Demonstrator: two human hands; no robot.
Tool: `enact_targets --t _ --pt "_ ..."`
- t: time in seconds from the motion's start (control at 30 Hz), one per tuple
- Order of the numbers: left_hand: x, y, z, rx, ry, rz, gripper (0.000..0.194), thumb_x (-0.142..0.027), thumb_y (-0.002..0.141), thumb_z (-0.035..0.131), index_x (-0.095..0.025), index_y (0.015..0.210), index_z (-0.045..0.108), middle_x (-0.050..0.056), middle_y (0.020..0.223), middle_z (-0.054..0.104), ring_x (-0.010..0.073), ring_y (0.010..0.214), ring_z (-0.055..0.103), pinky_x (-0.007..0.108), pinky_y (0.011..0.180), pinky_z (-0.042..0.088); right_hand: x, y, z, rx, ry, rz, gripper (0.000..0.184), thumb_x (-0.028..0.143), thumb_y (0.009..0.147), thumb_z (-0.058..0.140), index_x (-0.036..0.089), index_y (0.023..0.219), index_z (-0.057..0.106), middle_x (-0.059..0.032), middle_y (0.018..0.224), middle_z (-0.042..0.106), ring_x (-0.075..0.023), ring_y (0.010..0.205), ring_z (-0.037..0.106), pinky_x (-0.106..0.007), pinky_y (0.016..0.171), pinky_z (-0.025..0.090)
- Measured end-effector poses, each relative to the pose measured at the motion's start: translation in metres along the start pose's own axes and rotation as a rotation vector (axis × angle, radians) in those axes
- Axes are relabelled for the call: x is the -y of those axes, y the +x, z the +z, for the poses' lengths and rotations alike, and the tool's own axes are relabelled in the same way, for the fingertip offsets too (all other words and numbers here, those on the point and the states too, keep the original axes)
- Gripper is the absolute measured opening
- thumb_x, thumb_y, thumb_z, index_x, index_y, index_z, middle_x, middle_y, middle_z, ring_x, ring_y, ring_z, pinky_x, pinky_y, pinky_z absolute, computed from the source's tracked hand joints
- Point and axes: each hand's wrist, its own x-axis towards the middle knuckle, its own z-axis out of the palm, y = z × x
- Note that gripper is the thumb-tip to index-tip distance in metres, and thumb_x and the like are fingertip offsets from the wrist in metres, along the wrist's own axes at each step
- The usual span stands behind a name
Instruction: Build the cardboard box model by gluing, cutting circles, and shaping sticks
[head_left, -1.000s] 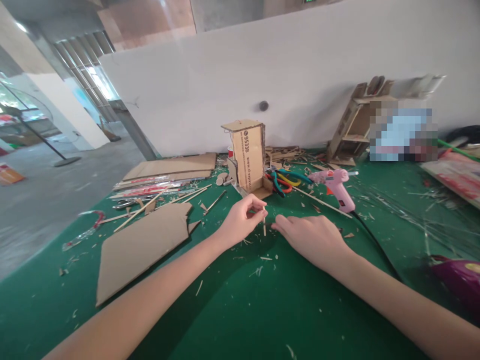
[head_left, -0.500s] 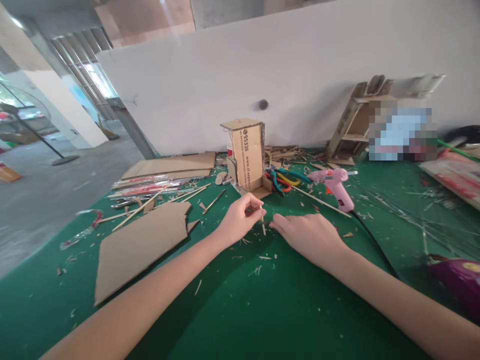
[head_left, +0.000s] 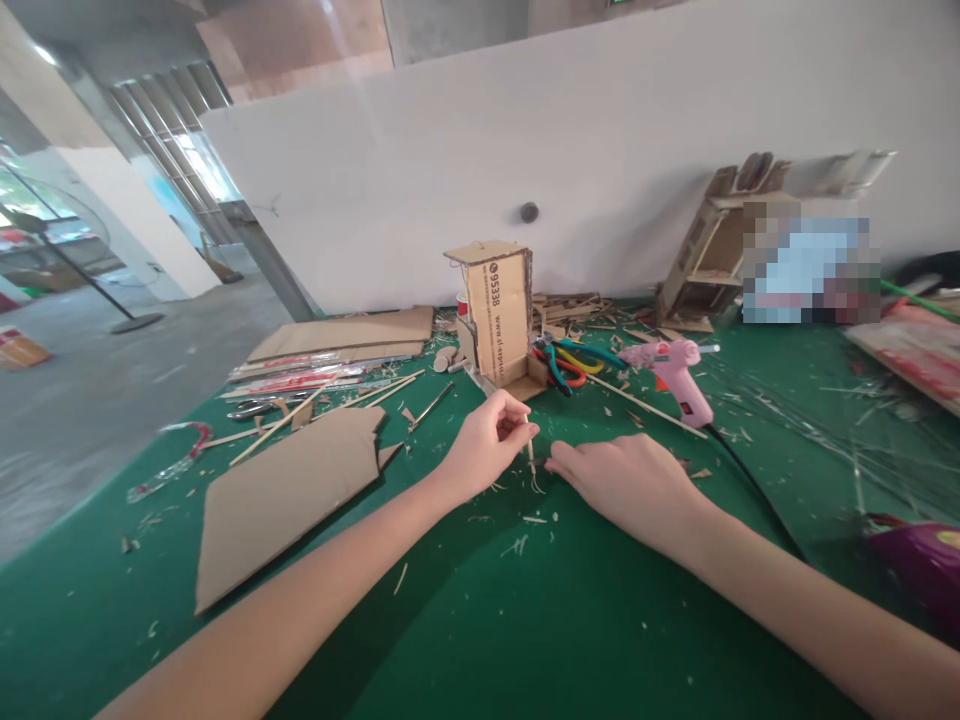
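Between thumb and fingers, my left hand (head_left: 491,445) pinches a thin wooden stick (head_left: 531,450) that points down toward the table. Fine curled shavings hang at the stick's lower end. My right hand (head_left: 630,485) is closed, palm down, just right of the stick. It grips a small knife (head_left: 543,461); only a dark tip shows by the stick, and the rest is hidden under the fingers. Behind the hands stands a cardboard structure (head_left: 504,315) with printed numbers. Loose wood shavings (head_left: 516,545) lie on the green table in front.
A pink glue gun (head_left: 681,375) with a black cord and colourful-handled pliers (head_left: 566,365) lie at the back right. A cut cardboard sheet (head_left: 289,500) lies left, near sticks (head_left: 281,425). A tall cardboard frame (head_left: 705,250) leans against the white wall. At right is a purple object (head_left: 919,560).
Curled slivers now show at the stick's lower end, where the stick was bare before. Both hands keep nearly the same place; the whole view has shifted slightly.
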Motion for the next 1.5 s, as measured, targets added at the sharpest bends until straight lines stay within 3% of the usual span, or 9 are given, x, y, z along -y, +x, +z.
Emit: enact_targets --t 0.1,0.27,0.47,0.6,0.73,1.03,1.17,1.37,1.5 --pt "0.0 0.0 0.001 -0.005 0.021 0.002 0.014 -0.026 0.083 0.057 -0.019 0.09 0.048 0.0 0.079 0.055 0.0114 0.071 0.055 0.024 0.066 0.044 0.0 -0.001 -0.001 0.022 -0.002 -0.023 0.031 0.039 0.097 0.035 0.021 0.081 0.055 0.0009 0.061 0.067 -0.0192 0.049 0.064 -0.026 0.045 0.011" --pt "-0.001 0.0 0.001 0.012 0.025 0.027 0.014 -0.027 0.084 0.057 -0.019 0.09 0.048 -0.002 0.076 0.054 0.0106 0.068 0.052 0.023 0.062 0.042 -0.001 0.001 -0.001 -0.058 -0.022 0.046 0.034 0.038 0.098 0.031 0.02 0.081 0.055 -0.0006 0.063 0.067 -0.0174 0.051 0.064 -0.028 0.044 0.01" --pt "0.0 0.001 0.001 0.008 0.04 0.014 0.014 -0.028 0.083 0.058 -0.02 0.089 0.047 -0.002 0.075 0.053 0.0104 0.066 0.052 0.023 0.061 0.042 -0.003 -0.001 -0.001 0.012 0.002 -0.035 0.031 0.04 0.096 0.035 0.022 0.082 0.056 0.0004 0.062 0.068 -0.0183 0.047 0.062 -0.027 0.043 0.013" --pt "0.0 0.002 0.001 0.021 -0.005 0.016 0.013 -0.027 0.084 0.057 -0.02 0.089 0.048 0.0 0.079 0.06 0.0126 0.073 0.059 0.025 0.066 0.045 -0.004 0.001 0.001 -0.039 -0.03 0.031 0.035 0.038 0.098 0.03 0.022 0.082 0.057 -0.0008 0.062 0.068 -0.0197 0.049 0.063 -0.027 0.043 0.016" --pt "-0.003 0.001 0.0 0.03 -0.032 -0.025 0.015 -0.029 0.084 0.058 -0.02 0.089 0.048 0.001 0.077 0.064 0.0124 0.067 0.06 0.025 0.064 0.045 -0.005 0.003 -0.001 -0.001 -0.026 -0.009 0.032 0.039 0.097 0.032 0.022 0.086 0.056 0.0004 0.059 0.067 -0.0197 0.047 0.063 -0.026 0.042 0.016" --pt "-0.013 0.001 0.001 -0.004 0.032 0.005 0.028 -0.04 0.078 0.066 -0.019 0.083 0.048 -0.004 0.064 0.055 0.0106 0.059 0.051 0.024 0.059 0.04 -0.006 -0.004 -0.002 0.036 0.027 -0.045 0.032 0.04 0.097 0.033 0.021 0.085 0.056 -0.001 0.062 0.068 -0.0174 0.048 0.063 -0.026 0.043 0.016" --pt "-0.012 0.002 0.001 -0.003 0.027 -0.013 0.027 -0.041 0.078 0.065 -0.019 0.084 0.049 -0.002 0.068 0.058 0.0121 0.062 0.054 0.025 0.061 0.042 -0.008 -0.002 -0.002 -0.039 -0.006 0.012 0.034 0.038 0.097 0.031 0.02 0.084 0.057 -0.0024 0.063 0.067 -0.0167 0.047 0.061 -0.027 0.044 0.013" --pt "-0.009 0.002 0.002 -0.01 0.033 -0.03 0.026 -0.04 0.079 0.064 -0.019 0.082 0.049 0.0 0.071 0.063 0.0127 0.063 0.059 0.025 0.06 0.043 -0.008 -0.003 0.0 0.01 0.017 -0.049 0.03 0.04 0.096 0.036 0.023 0.085 0.057 0.0013 0.06 0.067 -0.017 0.045 0.06 -0.024 0.045 0.016" --pt "-0.007 0.002 0.003 0.004 -0.004 -0.038 0.026 -0.039 0.08 0.063 -0.018 0.084 0.049 0.002 0.077 0.066 0.0149 0.07 0.063 0.027 0.065 0.046 -0.007 -0.003 0.002 -0.034 0.008 0.005 0.034 0.04 0.097 0.032 0.021 0.083 0.057 -0.0001 0.063 0.067 -0.0157 0.047 0.06 -0.025 0.045 0.018"
